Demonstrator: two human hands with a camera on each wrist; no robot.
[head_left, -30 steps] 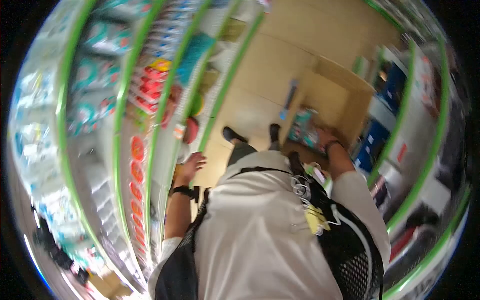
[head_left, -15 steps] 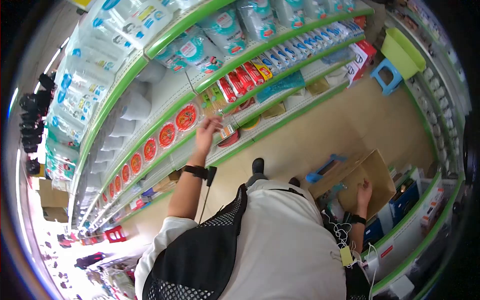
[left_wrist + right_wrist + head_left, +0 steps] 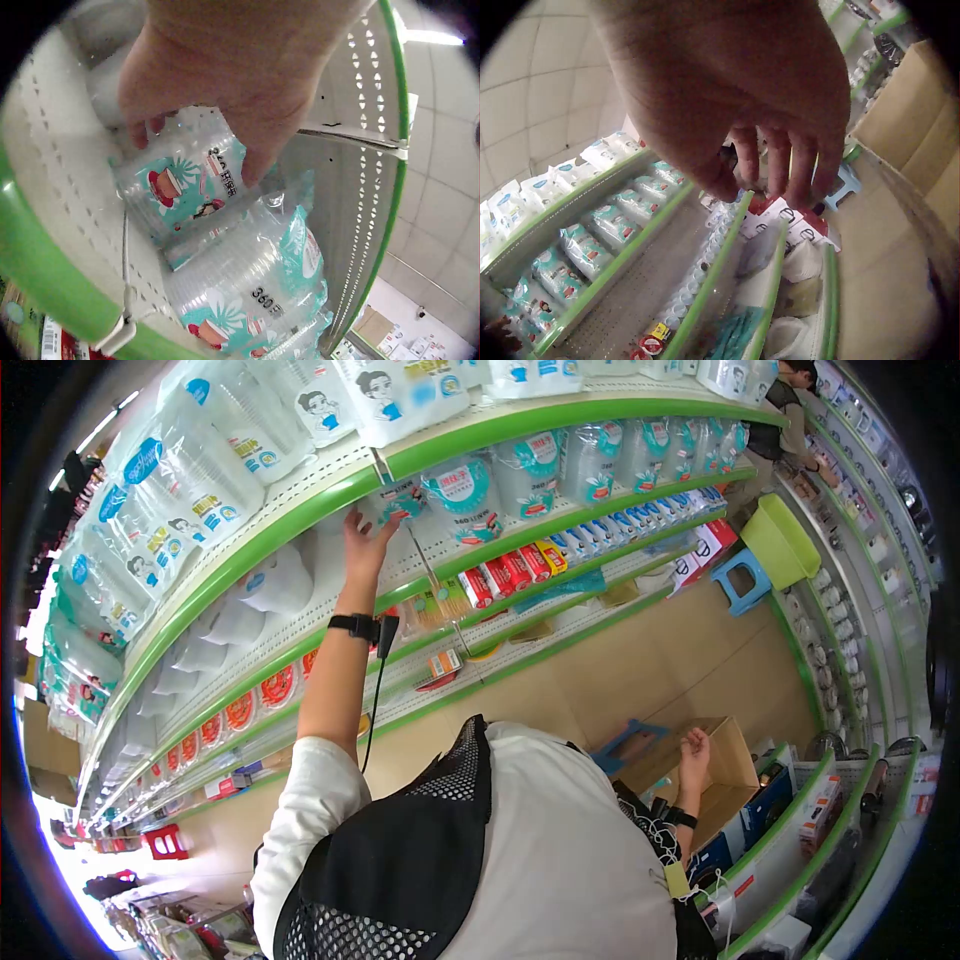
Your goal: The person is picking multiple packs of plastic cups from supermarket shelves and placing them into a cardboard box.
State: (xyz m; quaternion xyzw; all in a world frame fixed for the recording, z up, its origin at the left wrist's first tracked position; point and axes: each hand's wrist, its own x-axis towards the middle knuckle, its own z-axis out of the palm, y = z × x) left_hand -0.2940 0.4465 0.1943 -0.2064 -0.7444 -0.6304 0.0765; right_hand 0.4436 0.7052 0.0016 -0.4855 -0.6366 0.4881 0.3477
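In the head view my left hand (image 3: 368, 542) reaches onto the upper shelf beside a clear-and-teal pack of plastic cups (image 3: 401, 500). The left wrist view shows the left hand (image 3: 225, 82) spread over that cup pack (image 3: 180, 184), thumb at one side and fingertips at the other; whether they press on it is unclear. More cup packs (image 3: 232, 300) lie right beside it. My right hand (image 3: 694, 756) hangs near an open cardboard box (image 3: 728, 775), fingers loosely bent. Nothing is held by the right hand (image 3: 742, 112) in the right wrist view.
Green-edged shelves (image 3: 590, 410) carry cup packs, white bowls (image 3: 277, 582) and red boxes (image 3: 497, 578). A blue stool (image 3: 741, 582) and a green basin (image 3: 780, 540) stand at the aisle's end. Another person (image 3: 790, 410) is at the top right.
My left hand has moved from the lower shelves up to the cup packs. My right hand has come up from inside the cardboard box. The view has turned toward the shelves.
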